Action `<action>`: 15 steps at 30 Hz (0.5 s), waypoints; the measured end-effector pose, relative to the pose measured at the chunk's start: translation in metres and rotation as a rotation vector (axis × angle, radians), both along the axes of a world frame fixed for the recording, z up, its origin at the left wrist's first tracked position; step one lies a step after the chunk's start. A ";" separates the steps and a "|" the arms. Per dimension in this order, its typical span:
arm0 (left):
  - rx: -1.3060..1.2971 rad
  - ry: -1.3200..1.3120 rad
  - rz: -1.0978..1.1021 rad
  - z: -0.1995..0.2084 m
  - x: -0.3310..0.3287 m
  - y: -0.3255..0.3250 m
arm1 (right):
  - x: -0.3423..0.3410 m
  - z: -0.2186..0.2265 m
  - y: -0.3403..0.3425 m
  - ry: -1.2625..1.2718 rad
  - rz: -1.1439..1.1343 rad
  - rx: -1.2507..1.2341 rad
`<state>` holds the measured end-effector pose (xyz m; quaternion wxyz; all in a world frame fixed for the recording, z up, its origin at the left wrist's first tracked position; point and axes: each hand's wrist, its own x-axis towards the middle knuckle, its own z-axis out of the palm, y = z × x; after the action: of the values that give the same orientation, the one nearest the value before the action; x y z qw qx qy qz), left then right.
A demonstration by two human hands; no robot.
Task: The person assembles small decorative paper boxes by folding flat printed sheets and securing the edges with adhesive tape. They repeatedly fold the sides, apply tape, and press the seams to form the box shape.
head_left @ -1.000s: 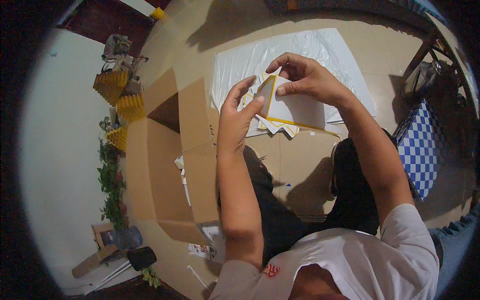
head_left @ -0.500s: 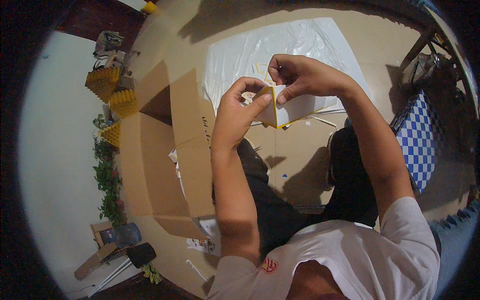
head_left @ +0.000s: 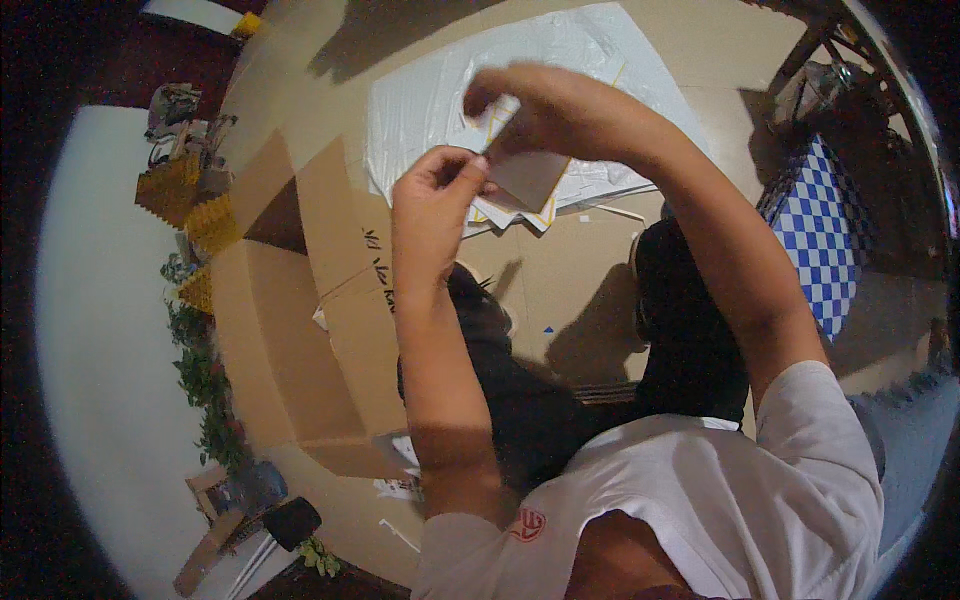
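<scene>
Between my hands is a white folded card box (head_left: 530, 182) with yellow edges, its lower side ending in pointed flaps. My left hand (head_left: 437, 205) is closed, pinching the box's left end between thumb and fingers. Over the top of the box arches my right hand (head_left: 560, 112), smeared by motion. Its fingertips curve down at the far left, and its thumb is hidden, so its grip does not show. Beneath and beyond both hands lies a white stack (head_left: 425, 110) wrapped in clear plastic, with white and yellow card pieces on its near part.
At my left stands an open brown cardboard carton (head_left: 345, 270) with some white pieces inside. A blue-and-white checkered box (head_left: 820, 235) stands at the right. Yellow ridged trays (head_left: 168, 192), leafy plants (head_left: 205, 375) and a black cylinder (head_left: 292, 523) line the left wall.
The view has shifted, so the scene sits farther left and up. My right hand has swung over the box, its thumb leaving the near face. The box has turned, with its flaps now showing below.
</scene>
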<state>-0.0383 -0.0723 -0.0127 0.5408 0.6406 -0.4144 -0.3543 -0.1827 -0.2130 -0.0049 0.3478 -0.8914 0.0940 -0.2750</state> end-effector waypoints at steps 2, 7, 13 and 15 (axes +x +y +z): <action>-0.083 0.205 0.086 -0.003 0.000 -0.005 | 0.000 0.005 -0.016 -0.278 -0.172 -0.265; -0.282 0.499 0.248 -0.001 0.000 -0.011 | -0.008 -0.008 -0.021 -0.189 -0.393 0.323; -0.347 0.588 0.235 -0.002 -0.007 -0.016 | 0.002 -0.011 0.010 -0.123 -0.205 1.106; -0.340 0.591 0.230 -0.002 -0.009 -0.016 | 0.002 -0.011 0.012 -0.152 -0.213 1.138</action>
<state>-0.0472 -0.0881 -0.0150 0.7725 0.4538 -0.2182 -0.3869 -0.1808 -0.2010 -0.0155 0.7480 -0.5278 0.2909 -0.2779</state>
